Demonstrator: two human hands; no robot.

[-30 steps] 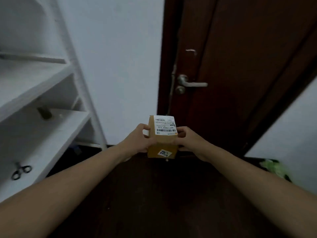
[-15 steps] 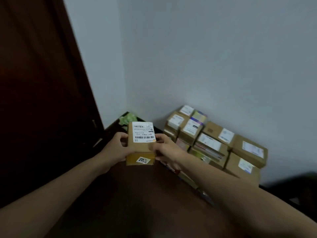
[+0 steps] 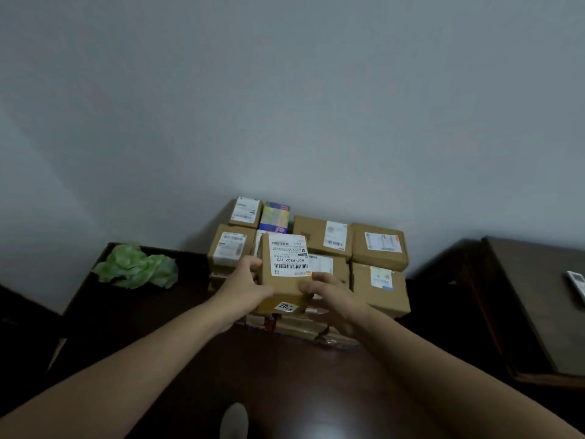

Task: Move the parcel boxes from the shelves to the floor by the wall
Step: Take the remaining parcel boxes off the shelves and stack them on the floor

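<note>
Count log, single view.

- Hands: 2, left hand and right hand, frame centre.
- Brown cardboard parcel boxes with tops in plain sight: 7. That is 1 held box at centre and 6 in the stack behind it.
- Lower stack layers: edges only, count not determinable.
- Colour-printed box: 1, upper stack.
- Green crumpled object: 1, centre left.
- Dark cabinet: 1, right edge.
- White remote-like item: 1, far right.
- Foot: 1, bottom centre.
</note>
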